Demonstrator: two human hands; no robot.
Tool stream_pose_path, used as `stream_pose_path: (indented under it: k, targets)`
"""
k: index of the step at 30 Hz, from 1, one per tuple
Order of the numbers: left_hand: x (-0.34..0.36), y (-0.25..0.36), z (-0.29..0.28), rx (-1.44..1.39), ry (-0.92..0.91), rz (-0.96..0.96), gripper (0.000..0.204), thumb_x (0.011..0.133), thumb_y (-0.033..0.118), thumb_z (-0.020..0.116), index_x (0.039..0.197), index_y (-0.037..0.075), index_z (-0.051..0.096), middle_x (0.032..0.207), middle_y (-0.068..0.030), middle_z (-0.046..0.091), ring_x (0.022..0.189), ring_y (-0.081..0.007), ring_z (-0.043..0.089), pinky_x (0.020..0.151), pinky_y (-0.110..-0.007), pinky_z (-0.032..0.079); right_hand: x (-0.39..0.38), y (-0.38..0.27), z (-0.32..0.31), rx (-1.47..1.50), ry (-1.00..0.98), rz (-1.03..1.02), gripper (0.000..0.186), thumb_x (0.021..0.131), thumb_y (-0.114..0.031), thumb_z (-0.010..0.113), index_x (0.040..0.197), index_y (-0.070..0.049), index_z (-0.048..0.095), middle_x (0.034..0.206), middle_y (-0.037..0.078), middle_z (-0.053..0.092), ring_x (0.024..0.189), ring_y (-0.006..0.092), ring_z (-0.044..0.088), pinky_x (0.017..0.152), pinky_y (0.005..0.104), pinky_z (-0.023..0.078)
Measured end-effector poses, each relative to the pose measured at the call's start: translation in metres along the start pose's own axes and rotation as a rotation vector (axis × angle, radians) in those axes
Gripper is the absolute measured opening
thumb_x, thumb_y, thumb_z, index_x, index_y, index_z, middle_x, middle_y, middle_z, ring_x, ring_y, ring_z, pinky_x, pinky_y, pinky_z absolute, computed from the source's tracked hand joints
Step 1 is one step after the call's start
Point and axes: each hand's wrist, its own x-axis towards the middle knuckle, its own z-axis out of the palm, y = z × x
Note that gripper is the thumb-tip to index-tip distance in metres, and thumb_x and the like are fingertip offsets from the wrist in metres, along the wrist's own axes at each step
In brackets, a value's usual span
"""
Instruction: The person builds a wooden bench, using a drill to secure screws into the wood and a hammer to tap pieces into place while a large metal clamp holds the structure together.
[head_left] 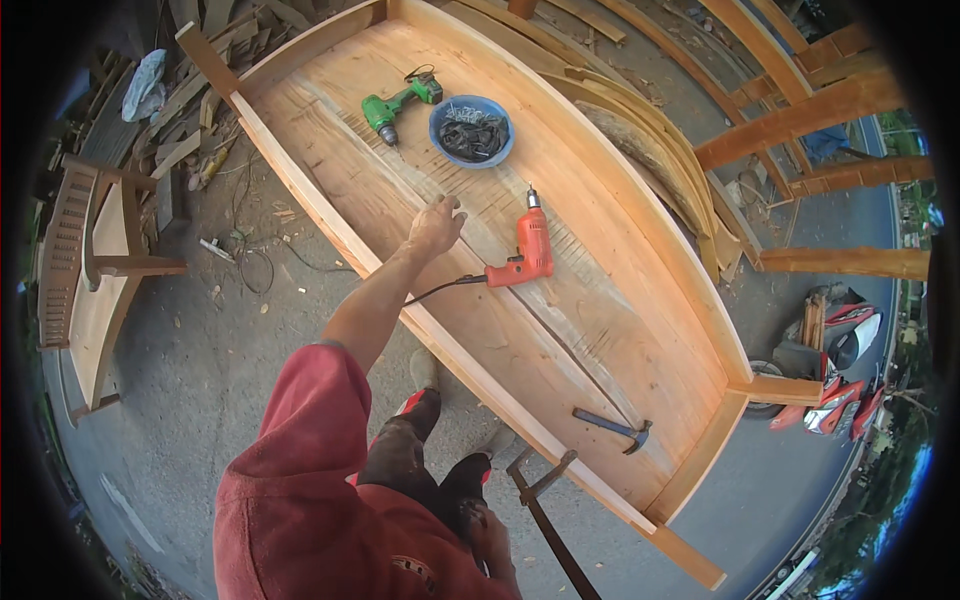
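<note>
My left hand [437,226] reaches over a shallow wooden panel with raised side rails [320,215]. Its fingers are loosely apart and nothing shows in them. Just right of it lies a red corded drill [533,247], its bit pointing away from me. Farther off are a green cordless drill [393,110] and a blue bowl [437,140] of screws or nails and a black plastic bag. Low beside my dark trousers hangs my right hand [490,540]; its fingers are mostly hidden. A hammer [618,428] rests at the panel's near right end.
A dark metal bar clamp [540,490] sits at the panel's near rail. Scrap wood [180,110] is piled at the far left, beside a wooden chair [110,260]. Curved boards [660,150] lean beyond the panel. A red motorcycle [840,400] stands at right.
</note>
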Motion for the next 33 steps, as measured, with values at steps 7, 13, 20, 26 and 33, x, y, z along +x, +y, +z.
stream_pose_path:
  k: [7,13,20,26,33]
  targets:
    - [0.126,-0.011,-0.002,0.100,0.207,0.193,0.029,0.092,0.018,0.058,0.118,0.006,0.062,0.124,-0.0193,0.060,0.108,-0.0408,0.061,0.094,-0.050,0.049,0.194,-0.160,-0.056,-0.126,0.854,-0.542,0.037,0.090,-0.019,0.067,0.122,-0.003,0.061,0.101,0.017,0.066,0.092,0.0350,0.066,0.082,0.0481,0.053]
    - [0.226,-0.061,-0.021,0.195,0.206,0.211,0.030,0.091,0.012,0.052,0.117,0.011,0.065,0.116,-0.0181,0.066,0.111,-0.0372,0.061,0.095,-0.048,0.050,0.279,-0.209,-0.053,-0.199,0.565,-0.467,0.040,0.088,-0.033,0.071,0.115,-0.005,0.065,0.093,0.014,0.066,0.088,0.0365,0.063,0.077,0.0468,0.052]
    - [0.290,-0.070,-0.001,0.237,0.262,0.306,0.032,0.090,0.006,0.053,0.115,0.014,0.071,0.119,-0.0107,0.069,0.117,-0.0309,0.062,0.098,-0.042,0.050,0.286,-0.215,-0.058,-0.249,0.551,-0.439,0.038,0.085,-0.039,0.071,0.103,-0.006,0.069,0.092,0.013,0.066,0.085,0.0349,0.063,0.072,0.0467,0.053]
    - [0.316,-0.052,0.009,0.736,-0.101,0.117,0.030,0.094,0.011,0.049,0.113,0.014,0.072,0.120,-0.0106,0.069,0.114,-0.0300,0.065,0.098,-0.042,0.051,0.290,-0.214,-0.057,-0.248,0.517,-0.419,0.039,0.083,-0.039,0.073,0.103,-0.007,0.068,0.091,0.012,0.066,0.083,0.0338,0.064,0.068,0.0450,0.054]
    - [0.343,-0.103,0.017,0.633,0.104,0.424,0.029,0.099,0.017,0.042,0.099,0.006,0.069,0.106,-0.0148,0.068,0.102,-0.0348,0.067,0.087,-0.047,0.054,0.293,-0.214,-0.056,-0.233,0.465,-0.408,0.042,0.080,-0.042,0.075,0.105,-0.009,0.069,0.092,0.011,0.066,0.084,0.0330,0.065,0.068,0.0432,0.055]
